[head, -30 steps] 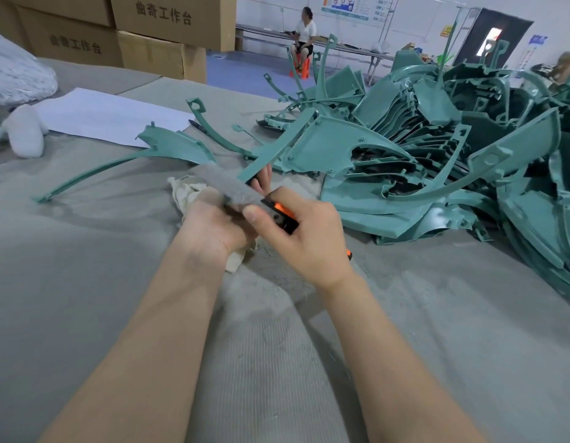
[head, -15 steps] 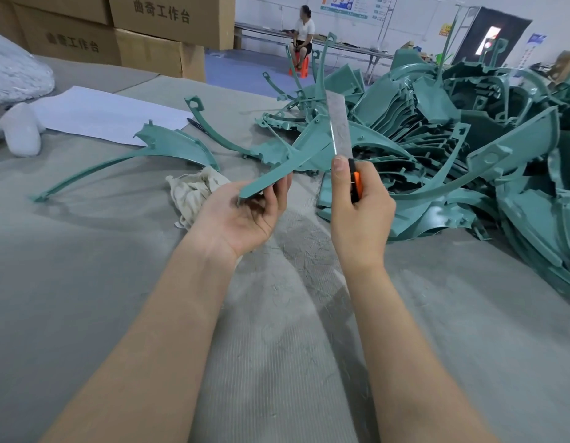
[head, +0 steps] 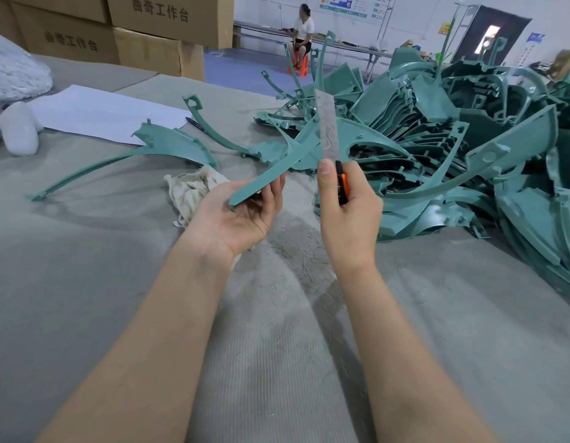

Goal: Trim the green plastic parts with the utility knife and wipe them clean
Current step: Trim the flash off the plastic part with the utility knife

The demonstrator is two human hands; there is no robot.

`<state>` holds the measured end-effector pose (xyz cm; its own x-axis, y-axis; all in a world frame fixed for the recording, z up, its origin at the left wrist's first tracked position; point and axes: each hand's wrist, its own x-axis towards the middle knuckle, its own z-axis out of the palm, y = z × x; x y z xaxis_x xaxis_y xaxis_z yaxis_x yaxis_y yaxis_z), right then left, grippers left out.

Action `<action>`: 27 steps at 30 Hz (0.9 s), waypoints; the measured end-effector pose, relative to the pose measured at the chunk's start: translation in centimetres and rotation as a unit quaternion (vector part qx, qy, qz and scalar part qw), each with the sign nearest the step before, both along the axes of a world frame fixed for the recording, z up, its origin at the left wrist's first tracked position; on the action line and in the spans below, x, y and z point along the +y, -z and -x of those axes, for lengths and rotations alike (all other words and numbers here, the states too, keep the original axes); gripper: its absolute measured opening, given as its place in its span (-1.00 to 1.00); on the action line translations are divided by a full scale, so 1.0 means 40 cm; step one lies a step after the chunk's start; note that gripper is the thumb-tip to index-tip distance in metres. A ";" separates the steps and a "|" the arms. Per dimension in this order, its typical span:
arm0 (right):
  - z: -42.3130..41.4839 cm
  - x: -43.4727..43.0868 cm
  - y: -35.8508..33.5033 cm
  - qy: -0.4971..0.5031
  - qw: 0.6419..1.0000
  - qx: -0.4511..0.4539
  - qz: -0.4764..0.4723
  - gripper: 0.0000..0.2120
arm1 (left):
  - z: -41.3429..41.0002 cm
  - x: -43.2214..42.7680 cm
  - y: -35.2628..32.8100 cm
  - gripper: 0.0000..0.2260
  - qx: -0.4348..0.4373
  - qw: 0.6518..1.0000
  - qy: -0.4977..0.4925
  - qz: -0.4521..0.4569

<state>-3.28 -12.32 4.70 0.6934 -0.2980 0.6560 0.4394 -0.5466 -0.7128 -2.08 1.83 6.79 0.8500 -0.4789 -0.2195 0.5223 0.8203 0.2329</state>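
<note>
handling notes on this one: the green part [head: 277, 167] in hand is a long thin curved arm that widens into a fin at the far end. i'd guess it's light and fairly stiff moulded plastic with some springiness along the arm, so it'll probably wobble if you only hold the tip. the left hand [head: 239, 215] is palm up with the fingers curled round the narrow near end, and the rest of the part sticks up and away towards the pile of green parts [head: 453, 155] on the right. i reckon a grip closer to the edge being cut would steady it. the right hand [head: 347, 212] is wrapped tight round the black and orange utility knife [head: 341, 183], thumb up along the side, with a long blade [head: 327, 126] standing upright right by the wide bit of the part. can't tell if the edge is actually touching the plastic. that much blade out looks bendy and snappable to me, so light strokes. the rag [head: 191, 190] sits on the grey table [head: 85, 282] just behind the left hand, so wiping isn't done yet. as for writing, the cardboard boxes [head: 160, 11] at the back read 曲奇工作台. the wall posters are too small to read, and i see no brand on the knife.
</note>
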 end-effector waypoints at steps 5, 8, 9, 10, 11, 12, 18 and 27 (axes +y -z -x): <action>0.009 0.007 -0.001 -0.022 0.999 0.006 0.023 -0.75 | -0.001 0.002 0.002 -0.79 -0.008 1.000 -0.001 0.020; 0.021 0.045 0.009 -0.052 0.994 0.018 0.096 -0.68 | -0.011 0.002 0.009 -0.74 -0.010 0.999 -0.046 0.022; 0.025 0.059 0.013 -0.061 0.990 0.019 0.124 -0.66 | -0.017 0.003 0.012 -0.68 -0.008 0.997 -0.074 0.012; 0.029 0.070 0.016 -0.070 0.986 0.014 0.149 -0.66 | -0.024 0.006 0.014 -0.61 -0.005 0.995 -0.095 0.003; 0.032 0.078 0.018 -0.075 0.983 0.003 0.168 -0.68 | -0.027 0.009 0.015 -0.59 -0.005 0.994 -0.106 0.000; 0.035 0.082 0.020 -0.077 0.980 -0.010 0.183 -0.70 | -0.027 0.013 0.016 -0.62 -0.006 0.994 -0.110 -0.001; 0.045 0.093 0.027 -0.105 0.969 -0.016 0.221 -0.69 | -0.013 0.022 0.024 -0.66 -0.055 0.987 -0.148 -0.036; 0.001 -0.020 -0.002 0.026 0.998 0.037 -0.041 -0.56 | -0.009 0.015 0.010 -0.76 -0.026 0.998 -0.040 -0.039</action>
<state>-3.33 -13.11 4.77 0.7211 -0.3853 0.5758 0.3572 -0.5054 -0.7855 -1.72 2.43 6.39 0.8961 -0.3922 -0.2079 0.4413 0.8372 0.3231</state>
